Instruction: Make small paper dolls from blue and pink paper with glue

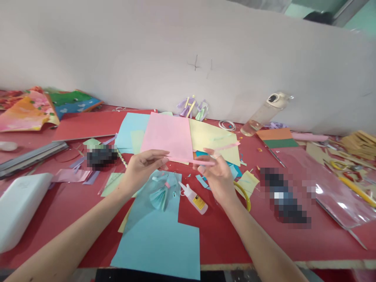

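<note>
My left hand and my right hand pinch the two ends of a narrow pink paper strip, stretched level between them. Just behind it lies a pink paper sheet; whether the strip is part of that sheet I cannot tell. Below my hands, a small light-blue paper dress figure rests on a blue paper sheet. Beside the figure a small glue bottle with a yellow label lies on its side, nozzle towards the upper left.
A yellow sheet and small paper scraps lie behind my hands. A tilted water bottle leans on the wall at back right. Left are a white case and a long grey tool. A plastic sleeve lies right.
</note>
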{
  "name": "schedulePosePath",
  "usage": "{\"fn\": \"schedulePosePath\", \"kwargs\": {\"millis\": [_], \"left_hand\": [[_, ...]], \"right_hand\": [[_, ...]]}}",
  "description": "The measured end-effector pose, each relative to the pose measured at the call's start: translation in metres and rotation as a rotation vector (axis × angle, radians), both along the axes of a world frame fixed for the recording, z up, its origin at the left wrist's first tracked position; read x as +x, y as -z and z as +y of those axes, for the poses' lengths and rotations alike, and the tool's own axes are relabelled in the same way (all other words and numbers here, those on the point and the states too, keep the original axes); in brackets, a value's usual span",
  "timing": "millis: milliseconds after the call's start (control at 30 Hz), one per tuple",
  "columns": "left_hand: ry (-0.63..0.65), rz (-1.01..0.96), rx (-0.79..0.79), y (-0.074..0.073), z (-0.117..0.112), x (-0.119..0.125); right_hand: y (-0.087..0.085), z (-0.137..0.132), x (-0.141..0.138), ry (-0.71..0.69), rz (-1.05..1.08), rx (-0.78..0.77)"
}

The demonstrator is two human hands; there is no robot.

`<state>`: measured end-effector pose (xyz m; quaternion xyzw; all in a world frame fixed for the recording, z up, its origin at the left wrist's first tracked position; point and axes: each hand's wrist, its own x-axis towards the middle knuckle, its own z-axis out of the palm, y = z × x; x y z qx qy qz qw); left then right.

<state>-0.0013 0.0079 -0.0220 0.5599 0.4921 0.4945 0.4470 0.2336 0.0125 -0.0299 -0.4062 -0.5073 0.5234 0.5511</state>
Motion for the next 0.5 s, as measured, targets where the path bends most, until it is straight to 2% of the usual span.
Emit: {"fn": "schedulePosePath", "kwargs": {"millis": [100, 267, 433, 500], "left_hand": [[0.072, -0.018, -0.028, 0.002, -0.004, 0.006], [0.177, -0.023, -0.045, 0.0, -0.008, 0.01], [0.212, 0.298, 0.132, -0.003, -0.001, 0.0], [0.249, 0.439, 0.147, 0.0, 0.004, -0.006]], "right_hand": [[0.003, -0.004, -0.006, -0.1, -0.06, -0.072], [0.011, -0.005, -0.008, -0.093, 0.001, -0.064], [0.009, -0.002, -0.004, -0.011, 0.049, -0.101], [0.008, -0.001, -0.002, 0.02, 0.044, -0.109]]}}
